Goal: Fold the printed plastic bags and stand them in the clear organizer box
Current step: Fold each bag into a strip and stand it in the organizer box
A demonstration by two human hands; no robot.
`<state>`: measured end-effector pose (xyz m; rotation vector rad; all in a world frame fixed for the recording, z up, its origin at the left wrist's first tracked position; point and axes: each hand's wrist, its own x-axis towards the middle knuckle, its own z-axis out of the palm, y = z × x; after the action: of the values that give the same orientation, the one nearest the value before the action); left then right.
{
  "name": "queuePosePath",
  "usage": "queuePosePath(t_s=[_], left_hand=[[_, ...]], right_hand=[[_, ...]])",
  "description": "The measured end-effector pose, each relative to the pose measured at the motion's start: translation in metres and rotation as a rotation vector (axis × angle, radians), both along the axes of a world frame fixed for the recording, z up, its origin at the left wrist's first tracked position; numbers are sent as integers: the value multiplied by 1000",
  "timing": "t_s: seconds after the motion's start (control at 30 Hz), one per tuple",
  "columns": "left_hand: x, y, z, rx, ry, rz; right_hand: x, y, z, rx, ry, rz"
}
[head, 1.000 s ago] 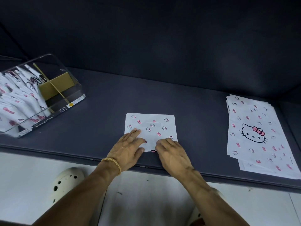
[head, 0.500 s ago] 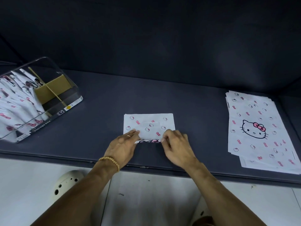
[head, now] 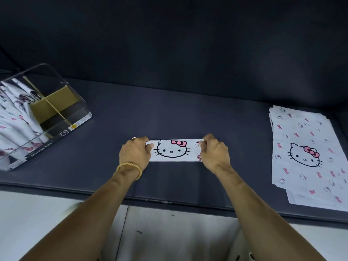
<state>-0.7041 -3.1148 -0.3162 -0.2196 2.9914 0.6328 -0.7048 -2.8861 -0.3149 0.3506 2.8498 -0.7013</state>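
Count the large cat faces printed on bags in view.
2: one on the folded bag between both hands, one on the flat stack at right. Bags in the clear box may hide more.

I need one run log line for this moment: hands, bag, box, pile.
left hand: pinches bag end | right hand: pinches other end | folded bag: strip on mat | organizer box: left | flat bag pile: right

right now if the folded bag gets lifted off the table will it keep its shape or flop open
Likely floppy: the folded bag is thin printed plastic, held flat only where the left hand and right hand pinch its ends. Probably springs open if released, since nothing else holds the fold. Probably very light, and its glossy face looks slippery.
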Motion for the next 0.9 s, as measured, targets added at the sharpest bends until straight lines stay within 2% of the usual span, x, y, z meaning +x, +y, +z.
queuePosePath(t_s=[0.17, 0.23, 0.3, 0.4, 0.53, 0.63, 0.7, 0.73, 0.8, 0.9], left_hand=[[8, 7, -7, -98, 76, 72], [12, 5, -8, -125, 144, 32], [13, 1, -8, -186, 237, -104], [14, -3, -12, -229, 333, -449], [17, -14, -15, -240, 219, -600], [20, -22, -21, -236, 100, -654], [19, -23, -23, -223, 95, -654], [20, -22, -22, -215, 100, -649], [21, -19, -20, -227, 105, -635], [24, -24, -25, -266, 71, -619]], right_hand=[[-1, -6, -8, 114, 92, 33], [0, -8, -10, 150, 117, 19], [1, -11, -12, 188, 125, 9], [1, -15, -14, 210, 139, -21], [1, -18, -9, 235, 134, -72], [7, -32, -4, 376, 340, 84], [14, -55, -5, 296, 482, 292], [18, -68, -8, 221, 441, 414], [25, -86, -15, 102, 240, 554], [23, -83, -23, 100, 131, 625]])
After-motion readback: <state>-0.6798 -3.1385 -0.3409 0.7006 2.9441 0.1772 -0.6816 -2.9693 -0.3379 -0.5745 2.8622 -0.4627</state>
